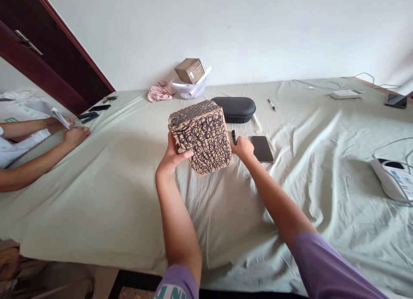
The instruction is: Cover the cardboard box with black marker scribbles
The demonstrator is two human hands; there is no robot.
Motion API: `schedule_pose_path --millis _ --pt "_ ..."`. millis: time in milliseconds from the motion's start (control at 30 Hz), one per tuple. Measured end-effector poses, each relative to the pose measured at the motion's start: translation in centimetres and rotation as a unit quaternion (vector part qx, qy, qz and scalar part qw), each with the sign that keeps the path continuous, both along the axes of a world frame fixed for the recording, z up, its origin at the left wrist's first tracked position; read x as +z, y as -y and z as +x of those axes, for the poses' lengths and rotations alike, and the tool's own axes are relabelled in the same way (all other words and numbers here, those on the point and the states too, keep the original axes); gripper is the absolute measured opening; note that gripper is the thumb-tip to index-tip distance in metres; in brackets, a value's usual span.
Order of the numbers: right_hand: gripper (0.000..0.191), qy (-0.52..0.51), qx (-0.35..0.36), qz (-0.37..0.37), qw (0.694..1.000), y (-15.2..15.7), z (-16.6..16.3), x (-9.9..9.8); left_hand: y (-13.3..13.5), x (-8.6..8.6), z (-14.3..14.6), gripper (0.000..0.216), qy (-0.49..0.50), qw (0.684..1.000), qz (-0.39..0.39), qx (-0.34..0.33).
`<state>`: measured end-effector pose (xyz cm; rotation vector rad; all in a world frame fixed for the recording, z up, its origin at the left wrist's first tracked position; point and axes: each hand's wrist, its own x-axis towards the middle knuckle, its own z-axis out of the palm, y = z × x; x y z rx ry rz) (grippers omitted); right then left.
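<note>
Head view: one scribbled cardboard box point(206, 142) sat tilted over the pale cloth point(119, 170), clasped at its left edge by the left hand point(171, 158), seemingly to steady it while the right hand point(244, 147), alongside, pinched a black marker point(234, 136).

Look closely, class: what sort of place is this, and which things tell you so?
Most likely an ordinary indoor room, perhaps in a home, though that is uncertain: there is a dark red door with a metal handle, a plain white wall and a wide, wrinkled pale green cloth.
</note>
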<state>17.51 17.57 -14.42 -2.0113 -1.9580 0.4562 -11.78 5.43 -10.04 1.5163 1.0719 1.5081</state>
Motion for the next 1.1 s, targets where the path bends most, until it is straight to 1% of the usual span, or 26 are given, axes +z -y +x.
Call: schedule_pose_path --millis 67,133,267,367,433,500,567,600,667,800,833,867,933,1000,1100 --pt "0.035 -0.008 0.002 -0.003 1.0 -0.3 -0.8 -0.4 0.1 0.1 0.1 0.112 0.004 1.0 -0.01 0.003" --pt "0.033 -0.025 0.008 0.001 1.0 -0.2 -0.7 -0.6 0.1 0.1 0.2 0.114 0.013 1.0 -0.024 0.004" --pt "0.038 -0.101 0.061 0.012 0.993 1.1 1.3 -0.6 -0.5 -0.4 0.4 0.123 0.013 0.999 -0.047 0.0" --pt "0.039 -0.168 0.092 0.008 0.981 2.8 3.5 -0.3 -1.1 -0.7 0.8 0.122 -0.003 0.998 -0.049 -0.024" --pt "0.039 -0.266 0.107 0.004 0.958 4.0 5.1 -0.1 -1.4 -0.8 1.3 0.121 -0.015 0.998 -0.046 -0.041" --pt "0.032 -0.397 0.121 0.019 0.909 5.2 6.4 0.1 -1.5 -0.7 2.0 0.12 -0.023 0.997 -0.047 -0.051" --pt "0.028 -0.494 0.132 0.058 0.858 6.3 7.5 0.4 -1.7 -0.5 2.7 0.122 -0.027 0.996 -0.054 -0.06" --pt "0.031 -0.514 0.137 0.081 0.843 6.9 7.9 0.5 -1.8 -0.4 3.0 0.123 -0.027 0.996 -0.06 -0.064" --pt "0.04 -0.532 0.149 0.107 0.826 8.0 8.4 0.7 -2.0 -0.4 3.8 0.126 -0.021 0.994 -0.072 -0.073" --pt "0.06 -0.554 0.187 0.117 0.803 9.5 8.9 0.6 -2.4 -0.7 5.0 0.126 0.015 0.993 -0.07 -0.096" --pt "0.063 -0.553 0.196 0.124 0.8 9.7 9.0 0.5 -2.5 -0.8 5.2 0.124 0.025 0.993 -0.061 -0.103" --pt "0.061 -0.549 0.2 0.132 0.8 9.8 9.2 0.3 -2.5 -0.9 5.3 0.121 0.034 0.992 -0.053 -0.107" --pt "0.048 -0.528 0.185 0.147 0.816 10.1 9.6 -0.2 -2.6 -1.2 5.3 0.117 0.046 0.992 -0.042 -0.106" --pt "0.034 -0.488 0.145 0.154 0.847 10.5 10.1 -0.8 -2.6 -1.5 5.1 0.116 0.053 0.993 -0.045 -0.096" --pt "0.021 -0.407 0.085 0.146 0.897 11.2 10.6 -1.9 -2.8 -1.9 5.0 0.119 0.061 0.993 -0.051 -0.083"
